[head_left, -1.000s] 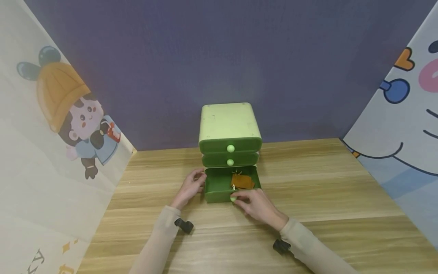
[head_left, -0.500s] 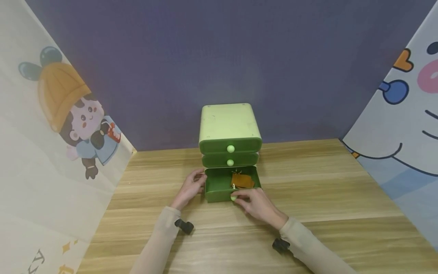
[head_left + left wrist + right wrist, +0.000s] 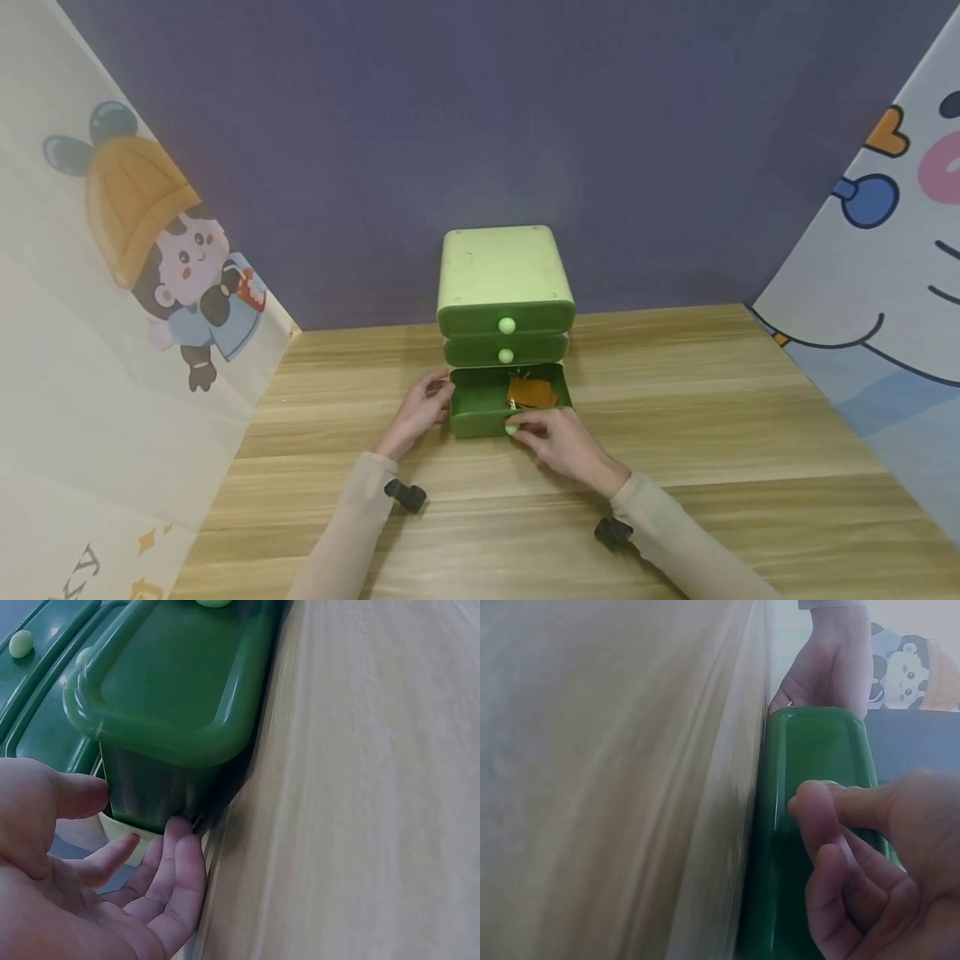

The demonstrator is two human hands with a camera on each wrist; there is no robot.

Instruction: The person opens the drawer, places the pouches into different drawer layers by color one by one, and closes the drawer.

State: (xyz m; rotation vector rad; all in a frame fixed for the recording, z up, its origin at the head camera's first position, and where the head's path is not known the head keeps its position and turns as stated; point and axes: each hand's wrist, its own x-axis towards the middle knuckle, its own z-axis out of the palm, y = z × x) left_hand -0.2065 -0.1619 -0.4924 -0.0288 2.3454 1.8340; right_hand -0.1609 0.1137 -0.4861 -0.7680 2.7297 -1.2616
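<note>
A small cabinet [image 3: 498,267] with a pale green case and dark green drawers stands at the back of the table. Its bottom drawer [image 3: 474,425] is pulled out, showing an orange-brown flat item [image 3: 532,392] with small gold-coloured metal parts inside. My right hand [image 3: 566,446] pinches the round pale green knob [image 3: 512,430] on that drawer's front, thumb and forefinger around it. At the cabinet's left, my left hand [image 3: 418,408] has its loosely bent fingers at the case edge; in the left wrist view the fingertips [image 3: 180,827] touch the pale rim beside the drawer.
Two upper drawers, the top one [image 3: 472,320] and the middle one [image 3: 468,351], are pushed in. Behind the cabinet rises a dark blue-grey wall [image 3: 510,125]. Printed cartoon panels flank the wood-grain table [image 3: 675,400].
The bottom drawer has slid slightly inward, toward the cabinet, with my right hand on its knob. My left hand stays at the cabinet's left side.
</note>
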